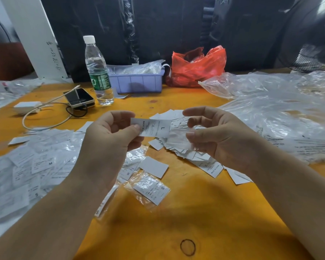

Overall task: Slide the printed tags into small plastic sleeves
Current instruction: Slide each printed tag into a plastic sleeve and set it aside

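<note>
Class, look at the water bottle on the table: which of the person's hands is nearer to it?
Left. The left hand sits just in front of the bottle, slightly to its right; the right hand is much farther to the bottle's right.

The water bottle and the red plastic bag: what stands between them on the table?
In the head view, a purple plastic bin stands between the water bottle and the red plastic bag, filled with clear sleeves.
</note>
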